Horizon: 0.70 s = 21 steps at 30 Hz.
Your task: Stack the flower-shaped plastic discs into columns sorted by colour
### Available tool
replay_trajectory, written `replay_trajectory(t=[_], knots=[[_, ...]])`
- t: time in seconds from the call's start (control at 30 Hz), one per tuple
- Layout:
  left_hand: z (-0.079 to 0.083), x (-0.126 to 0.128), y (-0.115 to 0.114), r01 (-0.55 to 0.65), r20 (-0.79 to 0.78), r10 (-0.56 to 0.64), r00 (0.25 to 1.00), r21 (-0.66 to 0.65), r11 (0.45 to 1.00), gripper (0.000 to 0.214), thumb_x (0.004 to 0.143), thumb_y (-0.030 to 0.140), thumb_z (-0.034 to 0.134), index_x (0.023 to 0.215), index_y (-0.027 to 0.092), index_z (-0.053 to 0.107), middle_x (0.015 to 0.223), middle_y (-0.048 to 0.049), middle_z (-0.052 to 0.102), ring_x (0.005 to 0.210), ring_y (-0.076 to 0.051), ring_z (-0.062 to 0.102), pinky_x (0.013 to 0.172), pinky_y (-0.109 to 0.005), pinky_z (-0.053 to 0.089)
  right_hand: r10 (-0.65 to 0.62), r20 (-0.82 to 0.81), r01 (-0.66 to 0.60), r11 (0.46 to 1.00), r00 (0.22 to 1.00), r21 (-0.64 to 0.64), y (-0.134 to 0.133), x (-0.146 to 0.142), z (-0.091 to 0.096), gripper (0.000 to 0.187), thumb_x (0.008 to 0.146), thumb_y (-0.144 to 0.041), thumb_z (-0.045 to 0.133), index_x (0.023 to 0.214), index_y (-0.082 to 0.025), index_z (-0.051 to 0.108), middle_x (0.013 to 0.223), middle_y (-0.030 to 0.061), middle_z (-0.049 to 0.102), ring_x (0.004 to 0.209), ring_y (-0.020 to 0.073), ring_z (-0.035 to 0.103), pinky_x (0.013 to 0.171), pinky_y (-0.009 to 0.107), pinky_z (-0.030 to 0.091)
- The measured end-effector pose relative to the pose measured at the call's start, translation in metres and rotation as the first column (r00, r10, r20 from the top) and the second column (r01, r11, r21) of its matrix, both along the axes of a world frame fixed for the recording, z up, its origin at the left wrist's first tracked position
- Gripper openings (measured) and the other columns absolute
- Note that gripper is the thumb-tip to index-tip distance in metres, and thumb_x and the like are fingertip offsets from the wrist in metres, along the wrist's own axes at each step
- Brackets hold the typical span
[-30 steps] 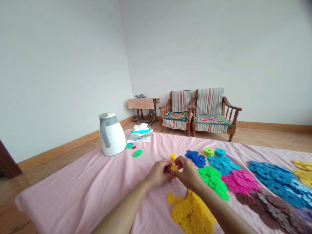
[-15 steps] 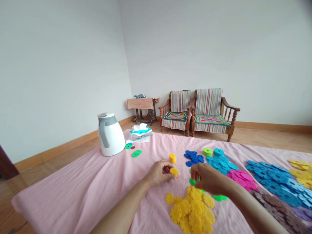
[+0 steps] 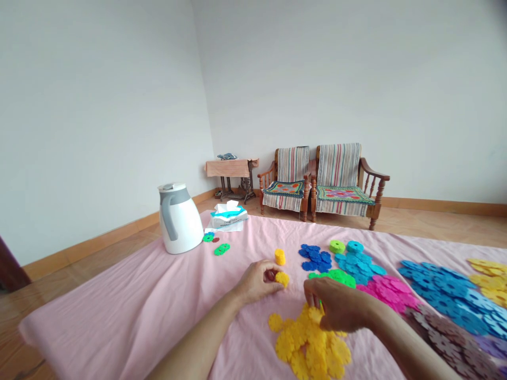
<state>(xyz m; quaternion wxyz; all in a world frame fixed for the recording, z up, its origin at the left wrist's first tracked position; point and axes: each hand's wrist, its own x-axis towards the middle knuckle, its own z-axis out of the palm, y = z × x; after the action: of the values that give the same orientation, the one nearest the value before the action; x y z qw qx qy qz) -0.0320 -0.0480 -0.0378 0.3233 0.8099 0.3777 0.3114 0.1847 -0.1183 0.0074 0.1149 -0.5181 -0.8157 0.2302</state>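
Observation:
My left hand [image 3: 259, 279] is closed around a short stack of yellow snowflake discs [image 3: 282, 279], held on edge between thumb and fingers. My right hand [image 3: 336, 305] reaches down to the loose pile of yellow snowflake discs [image 3: 304, 343], its thumb and fingers pinching one disc [image 3: 316, 314] at the pile's top edge. Just beyond the left hand stands another upright stack of yellow discs [image 3: 280, 257]. Green discs [image 3: 336, 276] lie behind the right hand, which partly covers them.
Blue discs [image 3: 316, 257], turquoise discs [image 3: 358, 266], pink discs [image 3: 392, 291] and brown discs [image 3: 447, 338] spread rightward on the pink cloth [image 3: 130, 311]. A white jug [image 3: 184, 224] and a tissue box [image 3: 228, 217] stand at the back left. Two wooden chairs [image 3: 344, 179] are beyond.
My right hand has come down and nearer from over the green discs to the yellow pile, uncovering more green. My left hand stays in place with its stack.

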Motion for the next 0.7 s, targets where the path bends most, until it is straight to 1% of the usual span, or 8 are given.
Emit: replay_trajectory(t=[0.07, 0.17, 0.27, 0.37, 0.5, 0.6, 0.7], knots=[[0.000, 0.000, 0.001, -0.010, 0.007, 0.011, 1.000, -0.019, 1.000, 0.035, 0.062, 0.019, 0.072, 0.097, 0.015, 0.068, 0.083, -0.0014, 0.059, 0.068, -0.012, 0.051, 0.060, -0.020, 0.040, -0.019, -0.055, 0.019, 1.000, 0.998, -0.002, 0.002, 0.002, 0.002, 0.025, 0.048, -0.003, 0.056, 0.067, -0.019, 0.058, 0.070, -0.0004, 0.059, 0.068, 0.0149, 0.053, 0.055, 0.023, 0.032], [-0.001, -0.001, 0.002, -0.018, 0.010, 0.019, 1.000, -0.035, 0.999, 0.039, 0.062, 0.024, 0.074, 0.099, 0.014, 0.067, 0.082, -0.0022, 0.059, 0.067, -0.012, 0.050, 0.060, -0.020, 0.040, -0.059, -0.161, 0.060, 0.998, 0.985, -0.003, 0.009, 0.001, 0.004, 0.012, 0.057, -0.008, 0.054, 0.062, -0.018, 0.056, 0.062, -0.0023, 0.059, 0.061, 0.0119, 0.055, 0.051, 0.021, 0.033], [-0.002, -0.002, 0.003, 0.010, 0.028, -0.010, 1.000, -0.027, 1.000, 0.038, 0.066, 0.032, 0.072, 0.100, 0.014, 0.067, 0.083, -0.0029, 0.059, 0.067, -0.012, 0.050, 0.059, -0.020, 0.039, -0.168, -0.283, 0.178, 0.984, 0.944, 0.011, 0.022, -0.007, -0.003, 0.004, 0.067, -0.015, 0.051, 0.066, -0.018, 0.053, 0.060, -0.0020, 0.060, 0.058, 0.0113, 0.059, 0.050, 0.020, 0.037], [-0.005, -0.002, 0.004, 0.045, 0.063, -0.044, 0.997, -0.021, 0.999, 0.036, 0.070, 0.037, 0.070, 0.099, 0.015, 0.068, 0.084, -0.0033, 0.060, 0.067, -0.012, 0.050, 0.059, -0.021, 0.038, -0.298, -0.379, 0.319, 0.948, 0.876, -0.007, 0.035, -0.020, -0.015, 0.005, 0.074, -0.018, 0.047, 0.073, -0.017, 0.051, 0.064, 0.0008, 0.064, 0.058, 0.0117, 0.063, 0.051, 0.020, 0.041], [-0.007, -0.001, 0.004, 0.038, 0.094, -0.035, 0.995, -0.021, 0.999, 0.038, 0.069, 0.038, 0.071, 0.099, 0.014, 0.068, 0.083, -0.0035, 0.060, 0.067, -0.012, 0.050, 0.059, -0.021, 0.038, -0.386, -0.424, 0.400, 0.914, 0.820, -0.059, 0.047, -0.037, -0.028, 0.007, 0.074, -0.017, 0.047, 0.071, -0.016, 0.053, 0.066, 0.0030, 0.068, 0.055, 0.0109, 0.064, 0.049, 0.019, 0.042], [-0.006, -0.001, 0.004, 0.042, 0.083, -0.041, 0.996, -0.006, 0.999, 0.034, 0.069, 0.037, 0.071, 0.095, 0.014, 0.069, 0.079, -0.0018, 0.058, 0.065, -0.011, 0.047, 0.056, -0.020, 0.035, -0.417, -0.416, 0.432, 0.900, 0.808, -0.063, 0.053, -0.046, -0.032, 0.009, 0.071, -0.018, 0.051, 0.065, -0.015, 0.058, 0.063, 0.0026, 0.068, 0.053, 0.0110, 0.063, 0.048, 0.018, 0.041], [-0.006, 0.000, 0.004, 0.054, 0.065, -0.054, 0.996, 0.012, 0.998, 0.030, 0.070, 0.037, 0.070, 0.091, 0.015, 0.069, 0.076, -0.0009, 0.058, 0.064, -0.011, 0.046, 0.055, -0.020, 0.034, -0.433, -0.392, 0.458, 0.888, 0.812, -0.032, 0.056, -0.053, -0.033, 0.011, 0.069, -0.020, 0.054, 0.063, -0.016, 0.063, 0.063, 0.0033, 0.068, 0.056, 0.0126, 0.063, 0.049, 0.020, 0.040]])
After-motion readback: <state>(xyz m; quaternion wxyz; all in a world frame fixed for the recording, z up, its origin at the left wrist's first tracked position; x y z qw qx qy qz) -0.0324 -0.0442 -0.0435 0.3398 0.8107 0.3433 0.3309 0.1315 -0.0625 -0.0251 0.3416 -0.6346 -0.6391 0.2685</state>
